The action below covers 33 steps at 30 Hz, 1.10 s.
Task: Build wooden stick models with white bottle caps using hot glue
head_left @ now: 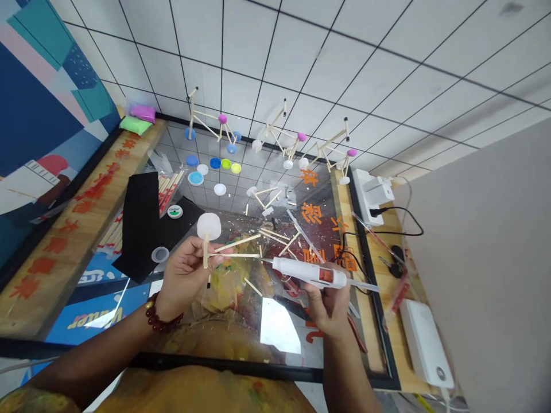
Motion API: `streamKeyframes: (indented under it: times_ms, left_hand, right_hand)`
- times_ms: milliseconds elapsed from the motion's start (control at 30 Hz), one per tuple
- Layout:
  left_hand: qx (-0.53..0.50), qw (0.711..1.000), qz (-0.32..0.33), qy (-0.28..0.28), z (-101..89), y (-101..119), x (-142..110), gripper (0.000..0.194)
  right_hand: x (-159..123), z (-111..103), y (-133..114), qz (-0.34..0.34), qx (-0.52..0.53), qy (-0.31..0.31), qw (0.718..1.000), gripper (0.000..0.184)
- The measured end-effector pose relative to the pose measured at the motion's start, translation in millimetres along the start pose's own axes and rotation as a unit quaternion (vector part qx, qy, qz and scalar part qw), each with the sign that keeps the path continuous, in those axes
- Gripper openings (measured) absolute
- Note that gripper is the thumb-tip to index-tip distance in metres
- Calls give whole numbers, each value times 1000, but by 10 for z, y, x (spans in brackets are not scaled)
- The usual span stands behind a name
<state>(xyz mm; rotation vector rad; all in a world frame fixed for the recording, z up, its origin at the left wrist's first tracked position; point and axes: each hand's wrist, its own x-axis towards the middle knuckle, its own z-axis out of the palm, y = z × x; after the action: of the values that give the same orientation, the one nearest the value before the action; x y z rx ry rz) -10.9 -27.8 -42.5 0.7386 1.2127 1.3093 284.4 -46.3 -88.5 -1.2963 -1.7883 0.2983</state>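
My left hand (185,275) is closed around a small stick frame (232,248) with a white bottle cap (209,226) on top of one upright stick. My right hand (329,298) grips a white glue pen (307,272) and holds its tip against the end of the frame's horizontal stick. Both hands hover over a glass-topped table (279,332) strewn with loose wooden sticks (275,235).
Three finished stick-and-cap models (210,129) stand along the tiled back wall. Coloured bottle caps (215,163), a black sheet (142,221), a bundle of sticks (170,186), clay packs (138,120), a white power strip (372,192) and a white box (426,344) lie around.
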Motion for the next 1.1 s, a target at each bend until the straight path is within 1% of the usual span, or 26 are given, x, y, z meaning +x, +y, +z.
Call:
streamKeyframes:
  times_ms: [67, 133, 233, 333, 500, 700, 900, 1000, 1100]
  left_hand:
    - [2, 1000, -1, 4, 4, 6, -2, 30]
    - [5, 1000, 1, 3, 7, 5, -4, 30]
    - [6, 1000, 5, -1, 7, -10, -7, 29]
    - [5, 1000, 8, -3, 6, -19, -11, 28]
    - [-4, 1000, 2, -10, -17, -20, 9, 30]
    - [-34, 999, -17, -25, -55, -44, 50, 29]
    - [-68, 997, -26, -32, -22, -8, 60, 32]
    - [-89, 994, -48, -31, 9, 39, 66, 35]
    - [-113, 988, -105, -31, 36, 104, 56, 40]
  right_hand:
    - [-10, 12, 11, 21, 10, 8, 1000, 37]
    - [-18, 19, 17, 25, 15, 12, 999, 36]
    - [-18, 18, 10, 12, 9, 12, 1000, 35]
    - [-8, 10, -14, 10, 17, -4, 1000, 36]
    - [7, 5, -56, 1, 29, -19, 999, 31]
    - [30, -4, -58, -38, 3, 12, 999, 31]
    - [70, -13, -98, -45, 4, 22, 999, 27]
    - [69, -4, -124, -49, 16, 27, 998, 30]
    - [66, 20, -156, -24, 30, 39, 998, 32]
